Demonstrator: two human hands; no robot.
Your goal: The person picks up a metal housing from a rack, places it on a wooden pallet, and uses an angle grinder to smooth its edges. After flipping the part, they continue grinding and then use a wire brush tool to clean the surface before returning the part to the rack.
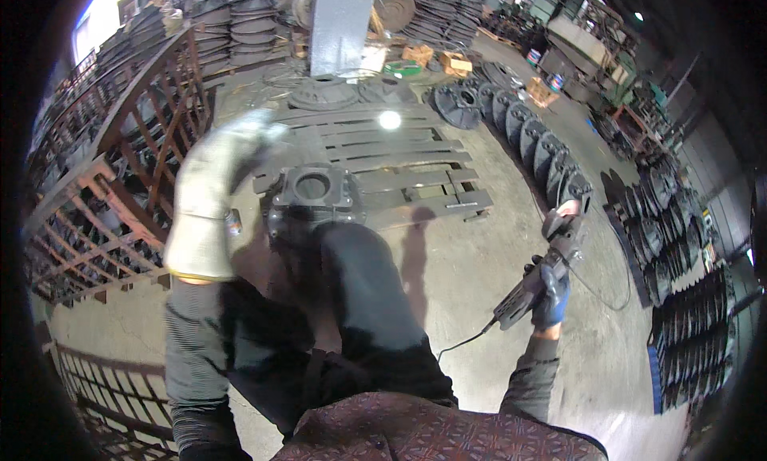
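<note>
My left hand (214,173), in a pale thick work glove, is raised above the left side of a dark metal casting (339,196). Its fingers are smeared by motion, and nothing can be made out in them. The casting has a square flange with a round hole and sits at the pallet's near edge, close to my knees. My right hand (551,297), in a blue and black glove, is closed around the body of an angle grinder (521,298). The grinder's head points away from me, held over the floor at the right, and its cord trails from the rear.
A wooden pallet (383,153) lies ahead, with round castings (323,95) beyond it. A row of dark round castings (537,145) curves along the right. Rusty metal racks (128,133) stand at the left. A grey pillar (342,29) rises at the back. A cable (619,307) loops on the floor.
</note>
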